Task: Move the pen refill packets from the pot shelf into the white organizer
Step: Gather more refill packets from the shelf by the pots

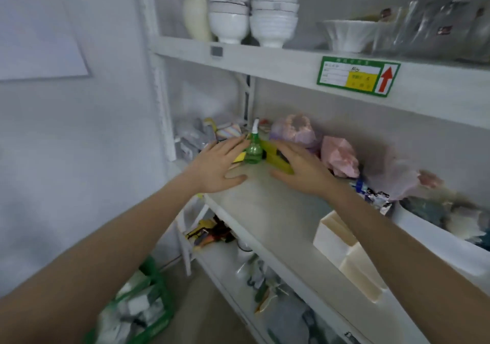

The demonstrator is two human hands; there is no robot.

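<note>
1. Two hands are out over the middle shelf [265, 206], the left hand [216, 167] and right hand [302, 170] flanking a small cluster at my fingertips; I judge they are set that way to close in on it from both sides.
2. Between the two sets of fingers stands a green bottle [253, 150] with a white nozzle, upright, and yellow packets [278, 158] lie flat just beside and behind it. I take these for the pen refills, though blur hides any print.
3. Left fingers: straight and spread, gripping nothing, tips near the bottle; whether they touch it I cannot tell.
4. Right fingers: also extended and loose, palm down, lying over the near end of the packets, not yet curled round them. Actual contact is unclear.
5. Behind my right wrist, nearer me on the same shelf, sits the white organizer [344, 259], compartments open upward, so the carry looks short.
6. Beyond the right fingertips are pink bundles [339, 155]; bowls [254, 17] sit on the shelf above.
</note>
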